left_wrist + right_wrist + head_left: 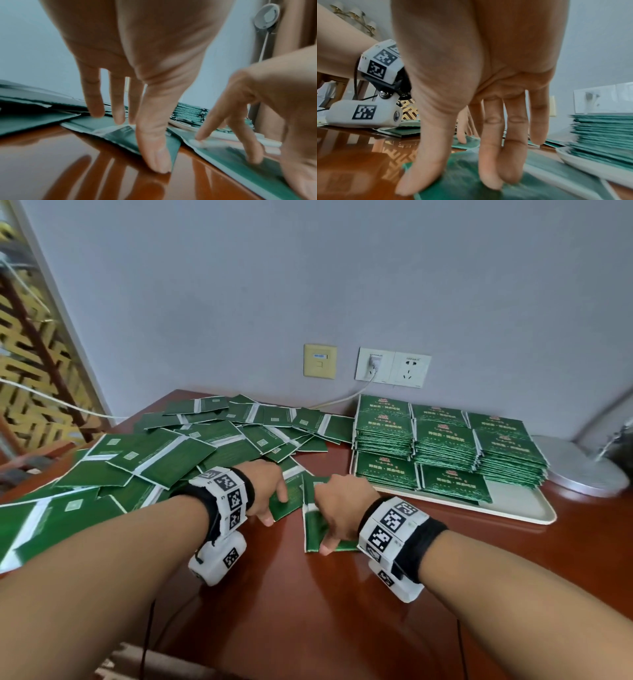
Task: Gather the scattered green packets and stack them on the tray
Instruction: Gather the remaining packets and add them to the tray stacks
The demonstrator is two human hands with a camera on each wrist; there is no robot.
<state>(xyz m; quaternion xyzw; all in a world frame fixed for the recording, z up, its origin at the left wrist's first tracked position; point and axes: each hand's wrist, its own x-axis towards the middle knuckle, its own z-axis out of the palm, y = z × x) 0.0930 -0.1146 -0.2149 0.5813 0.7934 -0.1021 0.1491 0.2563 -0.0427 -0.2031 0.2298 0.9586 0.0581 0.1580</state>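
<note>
Loose green packets [171, 453] lie in a heap across the left and back of the red-brown table [274, 594]. At the right, a white tray [513, 508] holds several neat stacks of packets [445, 446]. My left hand [275, 508] presses straight fingers on one packet [287, 505] at the heap's near edge, with the thumb [159, 166] at its corner. My right hand [323, 522] is arched over a separate packet [313, 534] just to the right. Its fingertips [496, 175] press the top and its thumb [409, 186] sits at the near edge. Both packets lie flat.
A round silver lamp base [579, 467] stands right of the tray. Wall sockets [394, 368] with a plugged white cable sit behind the table. A gold lattice screen [30, 354] is at far left. The tray's front right part is bare.
</note>
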